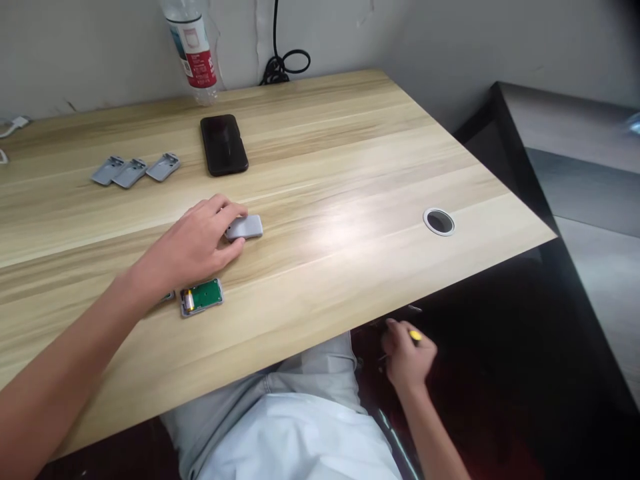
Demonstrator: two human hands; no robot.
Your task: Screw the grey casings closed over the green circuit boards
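Closest in, past the light-coloured clothes on the person's lap (300,433), the right hand (410,353) is down beside the edge of the pale wooden table (325,267). Its fingers are curled tight around a small thing with a yellow end (415,336); the rest of it is hard to see. On the table, near the left wrist, lies an open grey case with a green board (206,295) and a little battery (188,301) in it. Just past that, the left hand (200,233) has its fingers around a small grey plastic case (249,227), which is on the table. Farther back are three grey plastic covers (131,174), a black phone (223,145), and a clear bottle with a red and white label (197,57).
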